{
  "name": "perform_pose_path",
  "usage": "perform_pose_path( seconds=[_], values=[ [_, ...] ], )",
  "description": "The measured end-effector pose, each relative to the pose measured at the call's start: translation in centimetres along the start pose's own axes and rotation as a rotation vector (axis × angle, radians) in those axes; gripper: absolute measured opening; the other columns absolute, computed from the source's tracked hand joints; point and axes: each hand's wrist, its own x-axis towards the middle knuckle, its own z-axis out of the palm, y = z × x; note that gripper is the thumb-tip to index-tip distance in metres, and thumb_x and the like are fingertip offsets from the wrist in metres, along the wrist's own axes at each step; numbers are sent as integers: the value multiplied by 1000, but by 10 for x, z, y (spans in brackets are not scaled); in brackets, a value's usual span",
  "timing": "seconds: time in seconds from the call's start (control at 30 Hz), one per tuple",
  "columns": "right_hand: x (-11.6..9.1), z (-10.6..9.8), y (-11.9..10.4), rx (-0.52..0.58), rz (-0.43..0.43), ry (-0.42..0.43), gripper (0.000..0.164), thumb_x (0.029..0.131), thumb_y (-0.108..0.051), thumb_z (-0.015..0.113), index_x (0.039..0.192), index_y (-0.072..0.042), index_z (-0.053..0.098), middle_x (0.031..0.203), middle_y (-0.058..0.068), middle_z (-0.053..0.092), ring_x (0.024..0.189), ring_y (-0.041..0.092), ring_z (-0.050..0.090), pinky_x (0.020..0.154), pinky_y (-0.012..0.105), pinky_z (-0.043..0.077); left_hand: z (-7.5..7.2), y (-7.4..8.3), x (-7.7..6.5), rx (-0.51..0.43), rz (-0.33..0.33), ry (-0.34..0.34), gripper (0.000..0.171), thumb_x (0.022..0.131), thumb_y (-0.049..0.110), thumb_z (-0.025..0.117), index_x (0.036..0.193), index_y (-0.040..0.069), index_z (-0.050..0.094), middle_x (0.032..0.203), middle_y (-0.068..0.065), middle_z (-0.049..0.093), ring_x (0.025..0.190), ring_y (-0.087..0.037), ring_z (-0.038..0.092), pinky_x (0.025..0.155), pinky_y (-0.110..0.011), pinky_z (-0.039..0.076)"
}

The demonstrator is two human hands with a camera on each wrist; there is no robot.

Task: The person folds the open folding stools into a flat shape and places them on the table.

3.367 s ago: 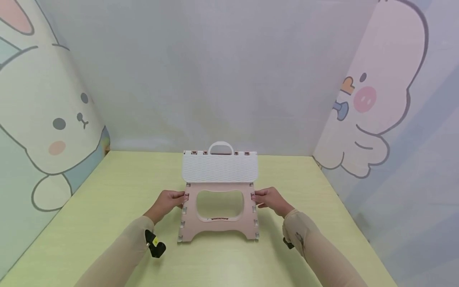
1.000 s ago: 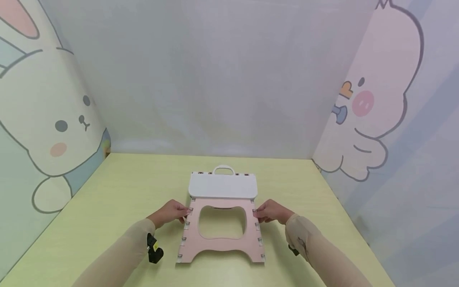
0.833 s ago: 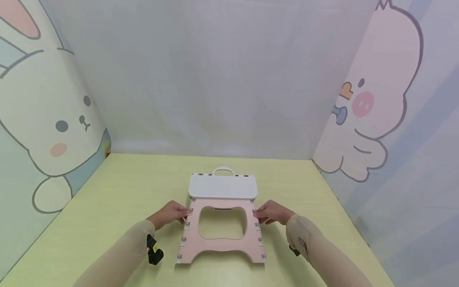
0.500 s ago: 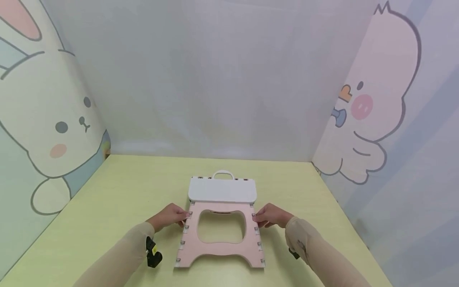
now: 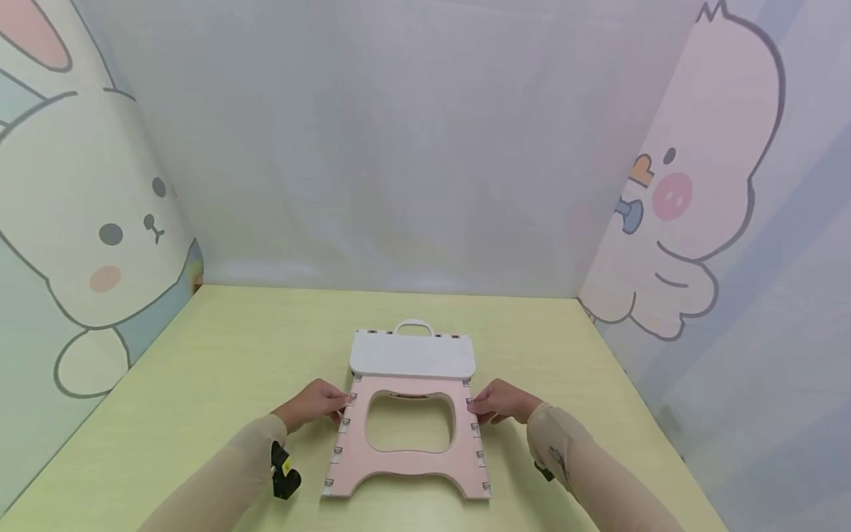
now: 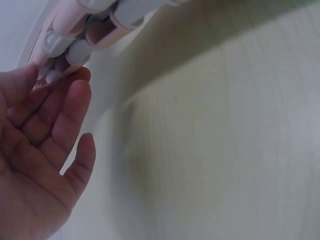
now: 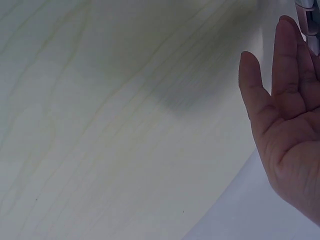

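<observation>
A folding step stool (image 5: 405, 463) with pink legs, a white top panel and a white carry handle is in the middle of the head view. It looks folded nearly flat, its handle pointing away from me. My left hand (image 5: 312, 403) pinches the stool's left edge between thumb and fingers. On the opposite edge my right hand (image 5: 503, 401) pinches it the same way. The left wrist view shows the left hand's fingertips at the hinged side joints (image 6: 75, 37), with the little finger spread away. In the right wrist view only a corner of the stool (image 7: 309, 20) shows beyond the fingers.
The stool is over a pale yellow-green table (image 5: 266, 325). A grey curtain wall (image 5: 399, 148) stands behind it, and side walls with a cartoon rabbit (image 5: 100, 222) and a cartoon duck-like figure (image 5: 691, 185) rise left and right. Black wrist cameras (image 5: 286, 473) sit under the sleeves.
Since the first frame the stool has tipped back and come nearer me; its top now shows a smooth white panel instead of a textured one. Over the last second it has shifted slightly toward me.
</observation>
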Motion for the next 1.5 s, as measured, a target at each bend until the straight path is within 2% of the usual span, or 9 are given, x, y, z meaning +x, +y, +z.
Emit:
perform_pose_path(
  seconds=[0.33,0.67,1.0,1.23,1.5],
  values=[
    [4,2,0,-58,61,24,20,89,-16,69,90,3,74,75,10,71,69,15,65,67,35,51,5,-5,1,48,0,7,28,94,11,58,74,-5,68,66,-3,64,62,-13,55,58,-30,44],
    [5,4,7,-63,40,-11,21,88,-17,69,86,3,74,73,9,71,63,12,60,60,28,48,6,-6,0,54,12,-7,29,94,10,58,72,-6,69,66,-5,65,60,-11,55,55,-27,40],
    [6,7,6,-55,32,-12,22,89,-16,68,87,5,74,71,9,70,61,10,58,59,26,48,5,-7,0,80,-16,-15,28,93,8,57,72,-6,69,62,-4,64,55,-9,49,51,-23,35],
    [8,9,8,-63,32,-1,22,89,-17,68,83,4,74,68,5,68,58,10,55,58,25,47,8,-5,0,97,-63,-5,29,93,8,57,69,-3,69,60,-2,62,53,-9,45,51,-23,34],
    [9,10,8,-69,31,-1,23,89,-16,68,83,5,74,70,7,69,58,9,55,57,25,47,8,-6,1,108,-66,-8,29,92,8,57,68,-3,68,58,0,61,52,-8,42,51,-23,33]
  ],
)
